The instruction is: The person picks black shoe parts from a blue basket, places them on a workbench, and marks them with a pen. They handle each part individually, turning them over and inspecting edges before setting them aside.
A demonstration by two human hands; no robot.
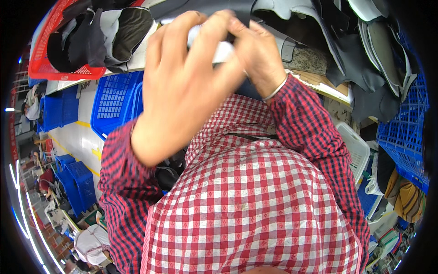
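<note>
Pinching a small white piece (pixel 222 51) (soft-looking), left hand (pixel 182 86) and right hand (pixel 258 57) share the grip.

No packages, labels or screens show clearly. Far left of the left hand (pixel 182 86), a narrow red upright sign (pixel 13 123) lines the rim, its markings blurred.

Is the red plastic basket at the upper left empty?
No, the red plastic basket holds dark and grey cut pieces of material piled inside it.
</note>
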